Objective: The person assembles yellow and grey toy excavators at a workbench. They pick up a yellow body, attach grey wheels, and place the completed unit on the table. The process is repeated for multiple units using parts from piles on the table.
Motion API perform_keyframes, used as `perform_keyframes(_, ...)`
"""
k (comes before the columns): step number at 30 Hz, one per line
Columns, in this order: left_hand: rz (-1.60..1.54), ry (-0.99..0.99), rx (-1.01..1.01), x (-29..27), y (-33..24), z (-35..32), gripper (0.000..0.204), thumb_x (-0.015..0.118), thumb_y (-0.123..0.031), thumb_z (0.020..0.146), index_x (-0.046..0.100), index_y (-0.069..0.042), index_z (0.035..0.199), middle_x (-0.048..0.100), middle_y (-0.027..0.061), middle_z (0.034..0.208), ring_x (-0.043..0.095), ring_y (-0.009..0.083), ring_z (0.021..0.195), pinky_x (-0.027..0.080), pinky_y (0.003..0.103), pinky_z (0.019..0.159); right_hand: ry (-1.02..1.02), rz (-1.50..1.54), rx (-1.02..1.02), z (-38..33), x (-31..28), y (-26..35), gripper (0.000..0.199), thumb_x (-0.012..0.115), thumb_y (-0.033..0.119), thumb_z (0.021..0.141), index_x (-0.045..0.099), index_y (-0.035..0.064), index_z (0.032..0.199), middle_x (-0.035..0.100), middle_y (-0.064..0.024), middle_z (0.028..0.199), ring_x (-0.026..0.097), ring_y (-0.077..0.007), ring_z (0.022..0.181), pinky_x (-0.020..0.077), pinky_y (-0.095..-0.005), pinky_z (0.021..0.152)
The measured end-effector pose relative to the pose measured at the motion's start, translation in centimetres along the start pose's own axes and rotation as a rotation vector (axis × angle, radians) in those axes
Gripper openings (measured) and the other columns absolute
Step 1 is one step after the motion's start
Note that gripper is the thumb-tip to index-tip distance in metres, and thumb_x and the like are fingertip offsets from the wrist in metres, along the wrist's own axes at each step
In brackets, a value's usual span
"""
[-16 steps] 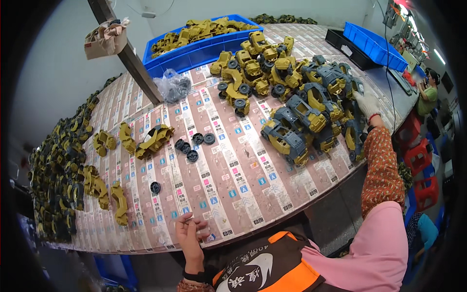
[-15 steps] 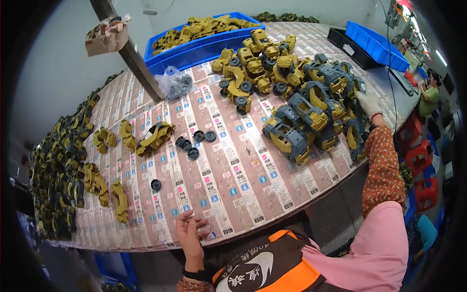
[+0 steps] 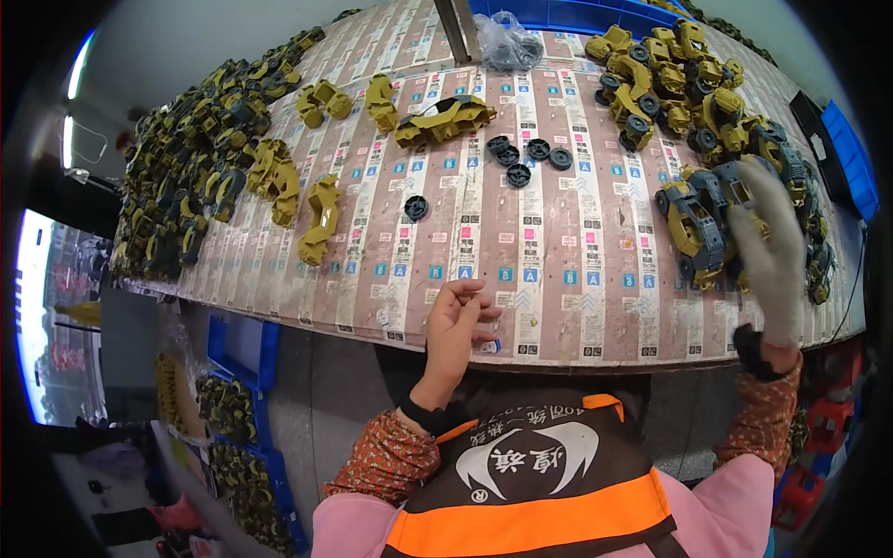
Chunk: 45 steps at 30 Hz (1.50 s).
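Presently, your left hand (image 3: 453, 324): bare, over the near edge of the patterned table (image 3: 549, 316), fingers loosely curled and partly open, holding nothing visible.
Clock bearings: read from that hand, 12 pointing away from you across the table.
Your right hand (image 3: 777, 246): gloved, blurred, between 2 and 3 o'clock, over the toy vehicles (image 3: 693, 228); how far its fingers are open, and whether they grip anything, cannot be told.
Those toy vehicles: grey and yellow, bunched at 2 o'clock, partly covered by your right hand.
Dark wheels (image 3: 416, 207): one alone near 11, a cluster at 1.
Yellow shells (image 3: 321, 221): spread between 10 and 12.
Left heap (image 3: 186, 177): yellow and dark pieces, 10 o'clock.
Clear bag (image 3: 510, 42): 12 o'clock, just beside the post (image 3: 454, 28).
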<state>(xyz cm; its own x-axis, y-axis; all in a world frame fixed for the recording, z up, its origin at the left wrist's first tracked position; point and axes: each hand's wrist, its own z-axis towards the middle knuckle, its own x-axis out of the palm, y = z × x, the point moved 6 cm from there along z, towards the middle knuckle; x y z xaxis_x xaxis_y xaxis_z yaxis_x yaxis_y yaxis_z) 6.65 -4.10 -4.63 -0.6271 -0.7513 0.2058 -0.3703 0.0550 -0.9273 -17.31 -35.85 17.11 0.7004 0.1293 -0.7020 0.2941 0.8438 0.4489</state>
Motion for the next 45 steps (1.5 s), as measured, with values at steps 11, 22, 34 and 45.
perform_keyframes(11,-0.035,0.031,0.042,0.1,0.4,0.0,0.025,0.054,-0.012,0.112,0.056,-0.006,0.136,0.065,0.0072,0.116,0.073,0.0191,0.108,0.065,0.030,0.077,0.475,-0.266,-0.036,7.3,26.7,6.1,0.029,0.063,0.031,0.098,0.078,0.0065,0.106,0.076,-0.0186,0.093,0.076,-0.0387,0.090,0.0586,-0.0524,0.079)
perform_keyframes(22,-0.020,0.104,-0.060,-0.2,0.1,0.0,0.027,0.057,-0.014,0.110,0.056,-0.008,0.137,0.063,0.0052,0.121,0.071,0.0186,0.113,0.064,0.034,0.084,0.496,-0.102,-0.019,5.4,27.3,6.6,0.023,0.068,0.023,0.094,0.066,0.0011,0.101,0.072,-0.0236,0.098,0.073,-0.0436,0.092,0.0579,-0.0537,0.083)
perform_keyframes(34,0.645,0.098,0.398,-2.2,-13.8,13.5,0.029,0.065,-0.013,0.101,0.065,-0.007,0.130,0.069,0.0044,0.114,0.065,0.0168,0.106,0.054,0.033,0.094,0.535,0.009,-0.075,-8.7,14.8,8.2,0.025,0.072,0.006,0.088,0.062,0.0047,0.111,0.067,-0.0171,0.094,0.065,-0.0405,0.088,0.0504,-0.0519,0.075)
perform_keyframes(45,1.598,-0.212,0.501,0.2,-16.4,28.0,0.073,0.076,-0.025,0.084,0.054,-0.012,0.152,0.060,0.0179,0.143,0.051,0.0385,0.139,0.038,0.060,0.115,0.240,0.074,-0.072,-11.0,15.6,7.1,0.043,0.072,0.000,0.077,0.066,0.0046,0.119,0.067,-0.0138,0.098,0.062,-0.0374,0.085,0.0481,-0.0492,0.075)
